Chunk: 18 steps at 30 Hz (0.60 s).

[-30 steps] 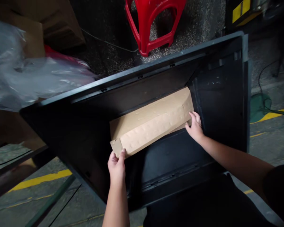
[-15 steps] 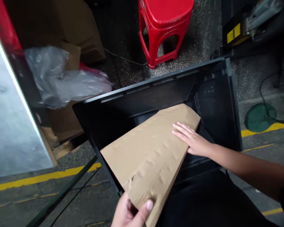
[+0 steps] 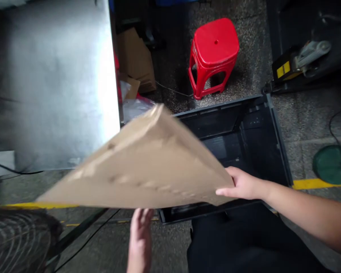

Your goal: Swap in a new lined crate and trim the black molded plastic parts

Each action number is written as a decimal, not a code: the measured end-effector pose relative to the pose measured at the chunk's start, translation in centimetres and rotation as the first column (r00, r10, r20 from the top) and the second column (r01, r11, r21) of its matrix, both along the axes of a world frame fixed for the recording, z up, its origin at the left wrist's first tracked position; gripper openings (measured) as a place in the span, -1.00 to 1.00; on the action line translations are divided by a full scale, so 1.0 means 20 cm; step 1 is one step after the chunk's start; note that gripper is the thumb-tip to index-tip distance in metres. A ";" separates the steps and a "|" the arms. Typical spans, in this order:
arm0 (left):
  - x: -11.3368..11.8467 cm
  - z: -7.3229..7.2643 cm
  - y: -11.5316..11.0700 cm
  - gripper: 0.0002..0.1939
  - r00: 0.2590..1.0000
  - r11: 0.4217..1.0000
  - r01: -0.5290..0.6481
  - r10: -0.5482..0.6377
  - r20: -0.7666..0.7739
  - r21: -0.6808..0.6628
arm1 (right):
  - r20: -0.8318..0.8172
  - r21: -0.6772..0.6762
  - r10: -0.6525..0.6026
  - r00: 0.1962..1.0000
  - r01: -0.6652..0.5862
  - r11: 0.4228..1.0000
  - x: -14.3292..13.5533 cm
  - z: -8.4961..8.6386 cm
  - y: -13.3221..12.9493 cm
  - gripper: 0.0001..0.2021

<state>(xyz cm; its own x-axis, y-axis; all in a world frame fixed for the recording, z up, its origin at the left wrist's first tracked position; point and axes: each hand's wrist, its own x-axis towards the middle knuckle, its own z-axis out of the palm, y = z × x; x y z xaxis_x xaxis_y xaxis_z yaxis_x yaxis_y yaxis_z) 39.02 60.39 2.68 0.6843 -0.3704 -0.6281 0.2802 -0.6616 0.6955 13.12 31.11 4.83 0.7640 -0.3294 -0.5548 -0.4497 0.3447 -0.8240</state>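
- The cardboard piece (image 3: 147,167) is up in the air in front of the person. It overlaps the near left part of the black bin (image 3: 263,144) and covers one corner of the shiny metal surface (image 3: 59,83).
- Long axis runs pretty much left to right across the view. The left end tapers to a thin point aimed left and a bit down, and the right end is in the person's grip.
- It's got a peak too: a folded corner sticking up near the middle of the top edge, with one side sloping down left and the other down right. So it reads as a wide, low triangle from here.
- Looks: plain tan-brown, matte, a bit beat up. There's a row of dents along the lower part, a crease with scuffed pale spots down the left slope, and a small dark mark near that crease. The left side is blurry.
- Right hand (image 3: 244,184): clamped on the right end, thumb lying on the brown face, the other fingers going behind the edge.
- Left hand (image 3: 140,239): upright at the bottom edge, fingers straight and close together. Tips are hidden, so can't tell if they're gripping anything.
- Red stool (image 3: 216,41) stands beyond the bin.
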 end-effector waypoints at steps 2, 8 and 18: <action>-0.10 -0.09 0.04 0.01 0.984 0.996 -0.034 0.020 -0.179 -0.079 | -0.022 0.083 -0.191 0.981 0.192 0.978 0.05 -0.03 0.00 -0.64; -0.09 -0.19 0.28 -0.29 0.911 0.992 -0.121 0.120 -0.393 0.024 | -0.161 0.262 -0.529 0.833 0.553 0.791 0.13 -0.12 0.15 -0.43; -0.43 -0.25 0.90 -0.34 0.544 0.708 -0.670 0.673 -0.501 0.224 | -0.139 0.413 -0.421 0.896 0.439 0.798 0.49 -0.14 0.62 -0.43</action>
